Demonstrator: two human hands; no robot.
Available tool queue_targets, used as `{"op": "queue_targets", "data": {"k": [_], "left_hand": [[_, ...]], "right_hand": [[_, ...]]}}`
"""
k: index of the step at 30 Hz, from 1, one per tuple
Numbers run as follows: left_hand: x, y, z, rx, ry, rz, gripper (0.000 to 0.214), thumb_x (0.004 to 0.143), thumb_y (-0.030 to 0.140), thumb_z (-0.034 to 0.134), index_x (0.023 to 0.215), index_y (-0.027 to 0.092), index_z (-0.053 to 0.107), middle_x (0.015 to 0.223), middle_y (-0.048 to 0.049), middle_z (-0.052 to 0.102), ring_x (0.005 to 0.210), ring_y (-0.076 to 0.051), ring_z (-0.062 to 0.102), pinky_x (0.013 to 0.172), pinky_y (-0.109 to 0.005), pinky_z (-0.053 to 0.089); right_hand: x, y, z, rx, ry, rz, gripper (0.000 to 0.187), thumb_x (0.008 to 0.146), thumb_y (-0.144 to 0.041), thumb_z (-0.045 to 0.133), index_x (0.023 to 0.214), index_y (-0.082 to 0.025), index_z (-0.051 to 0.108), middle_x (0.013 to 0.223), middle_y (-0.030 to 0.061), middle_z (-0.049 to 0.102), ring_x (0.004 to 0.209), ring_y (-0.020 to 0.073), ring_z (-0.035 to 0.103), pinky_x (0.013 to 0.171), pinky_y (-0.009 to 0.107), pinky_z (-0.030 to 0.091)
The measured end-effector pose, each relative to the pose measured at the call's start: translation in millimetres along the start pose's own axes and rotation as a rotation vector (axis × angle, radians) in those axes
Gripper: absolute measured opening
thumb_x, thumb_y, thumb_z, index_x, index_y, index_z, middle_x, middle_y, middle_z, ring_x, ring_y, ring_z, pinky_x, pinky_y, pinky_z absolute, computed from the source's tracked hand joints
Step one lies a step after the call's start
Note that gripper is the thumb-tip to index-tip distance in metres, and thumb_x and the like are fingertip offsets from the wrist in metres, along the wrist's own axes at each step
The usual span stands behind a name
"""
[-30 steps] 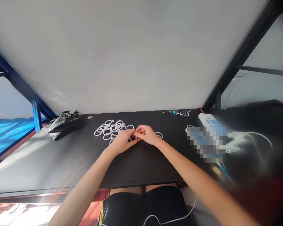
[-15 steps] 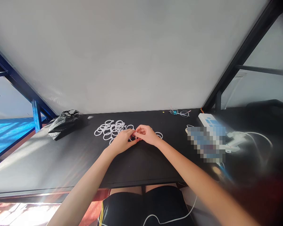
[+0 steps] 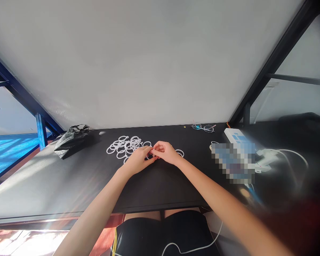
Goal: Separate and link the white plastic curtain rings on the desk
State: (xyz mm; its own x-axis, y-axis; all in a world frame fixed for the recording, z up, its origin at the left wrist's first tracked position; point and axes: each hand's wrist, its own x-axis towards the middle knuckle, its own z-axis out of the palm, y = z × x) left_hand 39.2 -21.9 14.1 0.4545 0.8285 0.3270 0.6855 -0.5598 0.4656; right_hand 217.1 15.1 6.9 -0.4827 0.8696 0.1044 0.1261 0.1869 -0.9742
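My left hand (image 3: 138, 160) and my right hand (image 3: 165, 153) meet above the black table, fingertips almost touching. Between them they pinch a white ring (image 3: 149, 156), which looks like a curtain ring; fingers cover most of it. Both hands are closed on it. Left of and behind my left hand lies a loose pile of white rings (image 3: 128, 145), several of them overlapping. Another white ring (image 3: 183, 153) rests just right of my right hand, partly hidden by the wrist.
A crumpled black plastic bag (image 3: 72, 138) sits at the table's back left. Eyeglasses (image 3: 208, 128) lie near the wall. To the right are a white and blue box (image 3: 232, 134), a blurred-out flat object (image 3: 232, 163) and a white cable (image 3: 296, 153). The black table (image 3: 160, 190) ends before my lap.
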Motion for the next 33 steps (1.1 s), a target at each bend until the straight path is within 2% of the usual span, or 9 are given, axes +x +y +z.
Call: {"op": "queue_targets", "data": {"k": [6,10,21,26,30,33], "left_hand": [[-1.5,4.6,-2.7,-0.016,-0.007,0.007,0.021,0.097,0.032,0.042,0.103,0.019,0.057,0.091,-0.0056,0.061,0.074,-0.017,0.058,0.068,-0.031,0.046],[-1.6,2.9,-2.3,-0.042,0.003,-0.003,0.025,0.097,0.031,0.041,0.113,0.02,0.056,0.098,-0.0073,0.062,0.08,-0.019,0.06,0.071,-0.031,0.047],[-1.1,4.0,-3.5,-0.038,0.081,-0.021,0.027,0.098,0.035,0.043,0.115,0.021,0.057,0.103,-0.0078,0.062,0.086,-0.02,0.061,0.073,-0.031,0.049],[-1.2,2.0,-2.5,-0.004,0.078,-0.032,0.029,0.098,0.036,0.043,0.118,0.02,0.056,0.098,-0.0076,0.062,0.08,-0.02,0.06,0.071,-0.032,0.048],[-1.3,-1.1,-1.0,-0.017,0.067,-0.029,0.028,0.097,0.034,0.044,0.119,0.022,0.056,0.105,-0.0077,0.062,0.088,-0.021,0.062,0.073,-0.032,0.048],[-1.2,-1.9,-1.0,-0.01,0.056,-0.031,0.026,0.098,0.034,0.043,0.116,0.022,0.057,0.104,-0.0072,0.062,0.085,-0.02,0.061,0.072,-0.032,0.048]], "right_hand": [[1.4,0.7,-0.1,0.032,0.057,-0.023,0.027,0.074,-0.04,0.074,0.079,-0.017,0.06,0.072,0.0016,0.067,0.064,0.0147,0.066,0.063,0.028,0.055],[0.7,-1.2,0.4,0.038,0.085,-0.037,0.026,0.076,-0.041,0.072,0.077,-0.017,0.061,0.07,0.0022,0.067,0.063,0.0147,0.065,0.064,0.029,0.055],[2.3,3.1,2.3,0.073,0.147,-0.089,0.031,0.076,-0.047,0.071,0.077,-0.018,0.06,0.07,0.0022,0.066,0.062,0.0147,0.064,0.062,0.029,0.055],[2.7,0.1,0.9,0.095,0.22,-0.091,0.032,0.074,-0.045,0.074,0.075,-0.018,0.059,0.069,0.0017,0.065,0.058,0.0135,0.062,0.059,0.028,0.055],[3.2,-1.5,-1.2,0.115,0.267,-0.078,0.035,0.072,-0.049,0.074,0.074,-0.018,0.058,0.069,0.0023,0.066,0.057,0.0134,0.061,0.058,0.029,0.054],[3.4,-1.4,-1.5,0.118,0.273,-0.072,0.036,0.072,-0.05,0.074,0.074,-0.018,0.058,0.069,0.0025,0.066,0.056,0.0133,0.061,0.058,0.029,0.054]]}}
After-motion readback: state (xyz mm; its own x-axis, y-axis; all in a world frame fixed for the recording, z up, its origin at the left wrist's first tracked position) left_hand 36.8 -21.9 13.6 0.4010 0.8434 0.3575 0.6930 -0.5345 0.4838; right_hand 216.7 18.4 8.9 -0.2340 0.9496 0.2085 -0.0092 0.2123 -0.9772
